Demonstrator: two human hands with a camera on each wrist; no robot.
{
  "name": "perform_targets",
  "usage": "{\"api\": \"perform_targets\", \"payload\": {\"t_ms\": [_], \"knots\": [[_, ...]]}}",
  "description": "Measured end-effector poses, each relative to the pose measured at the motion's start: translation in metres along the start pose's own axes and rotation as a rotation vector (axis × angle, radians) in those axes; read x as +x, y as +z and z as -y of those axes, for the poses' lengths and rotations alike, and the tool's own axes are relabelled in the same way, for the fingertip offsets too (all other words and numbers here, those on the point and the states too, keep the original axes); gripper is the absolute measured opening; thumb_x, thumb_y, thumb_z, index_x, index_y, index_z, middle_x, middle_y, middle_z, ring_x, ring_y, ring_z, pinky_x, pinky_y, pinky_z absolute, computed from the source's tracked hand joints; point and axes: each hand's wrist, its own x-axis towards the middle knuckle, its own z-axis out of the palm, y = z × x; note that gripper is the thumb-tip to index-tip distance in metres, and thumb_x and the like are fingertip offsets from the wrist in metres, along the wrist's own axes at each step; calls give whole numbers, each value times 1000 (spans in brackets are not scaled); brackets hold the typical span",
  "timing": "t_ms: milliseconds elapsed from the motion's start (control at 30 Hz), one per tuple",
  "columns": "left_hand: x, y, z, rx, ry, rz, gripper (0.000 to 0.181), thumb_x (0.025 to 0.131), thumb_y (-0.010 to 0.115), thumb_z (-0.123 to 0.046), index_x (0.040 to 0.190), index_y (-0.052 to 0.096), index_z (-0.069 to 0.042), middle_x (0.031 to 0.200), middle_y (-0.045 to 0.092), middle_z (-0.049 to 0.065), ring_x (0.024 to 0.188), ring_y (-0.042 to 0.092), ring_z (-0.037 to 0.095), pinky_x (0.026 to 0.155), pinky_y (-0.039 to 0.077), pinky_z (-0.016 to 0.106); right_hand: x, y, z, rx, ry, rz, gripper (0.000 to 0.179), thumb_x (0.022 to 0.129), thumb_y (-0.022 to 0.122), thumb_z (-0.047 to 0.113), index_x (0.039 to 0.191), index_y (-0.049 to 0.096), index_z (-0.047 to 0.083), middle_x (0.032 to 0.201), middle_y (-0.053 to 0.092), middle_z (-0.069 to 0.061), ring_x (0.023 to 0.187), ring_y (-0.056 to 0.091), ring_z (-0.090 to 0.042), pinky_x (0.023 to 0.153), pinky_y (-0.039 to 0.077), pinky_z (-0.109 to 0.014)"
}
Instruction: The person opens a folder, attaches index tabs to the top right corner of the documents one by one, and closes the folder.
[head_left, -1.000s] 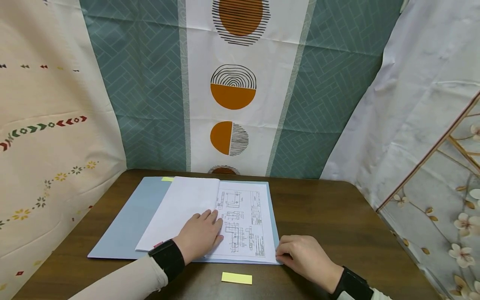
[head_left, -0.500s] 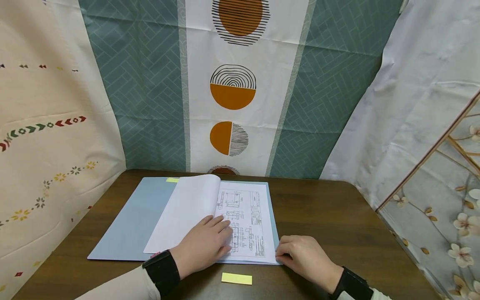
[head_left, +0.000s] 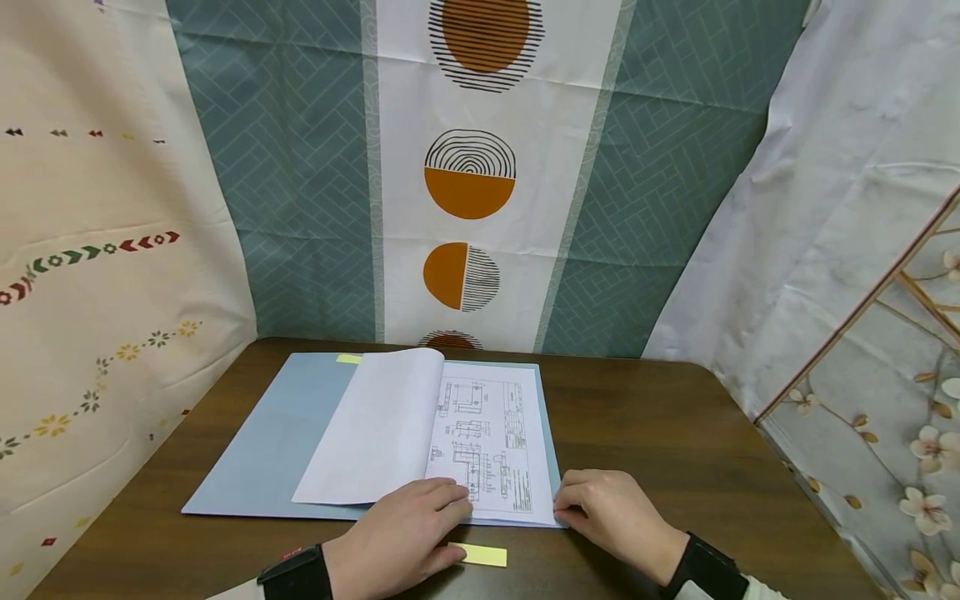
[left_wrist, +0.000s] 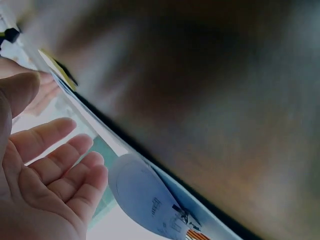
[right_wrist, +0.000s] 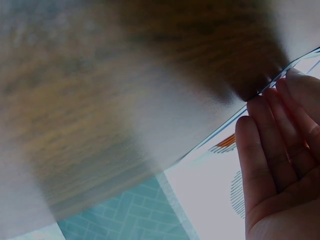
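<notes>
A light blue folder [head_left: 255, 450] lies spread on the brown table. Its turned white page [head_left: 375, 425] bows up near the fold, and a sheet with a technical drawing [head_left: 487, 433] lies to the right. My left hand [head_left: 405, 537] is over the folder's front edge, fingers loosely bent and holding nothing. Its thumb overlaps the left end of a yellow sticky note [head_left: 486, 556] on the table. At the lower right corner of the drawing and folder, my right hand [head_left: 618, 521] pinches the edge between thumb and fingers, also seen in the right wrist view.
Another yellow sticky note [head_left: 349, 358] pokes out at the top of the turned page. Beyond the table's back edge hangs a patterned cloth [head_left: 300, 167]. Pale cloths close in on the left and right sides.
My left hand has slid off the pages toward the front edge and the sticky note. The turned page has lifted into a curve and shifted slightly right. My right hand stays put.
</notes>
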Motion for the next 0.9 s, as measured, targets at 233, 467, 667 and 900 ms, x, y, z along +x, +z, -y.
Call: {"api": "perform_targets", "payload": {"t_ms": [233,467,667,900], "knots": [[-3,3,-3,-10,50,-18,40,102,81,-46,127,76,-16,126,69,-7,116,63,11,103,54,29,0,2,-2,-6,-1,-3,19,83,99,13,88,84,25,88,69,19,73,55,4,68,55,-21],[-1,1,-4,-56,32,49,33,100,83,-48,121,77,-22,108,65,-14,95,54,3,85,52,22,0,1,-2,6,-13,-10,21,84,98,12,87,82,26,88,68,19,74,55,4,66,52,-21],[1,0,-5,-46,27,66,31,99,84,-47,119,77,-24,104,63,-15,91,50,3,81,49,21,0,-1,0,5,-12,-5,21,84,98,11,87,82,25,88,68,18,73,54,5,66,52,-21],[3,2,-5,-31,31,79,26,100,84,-45,113,77,-24,95,58,-16,85,46,3,76,43,20,0,0,-1,2,-17,-14,21,83,98,11,86,83,24,88,69,18,73,55,5,67,53,-20]]}}
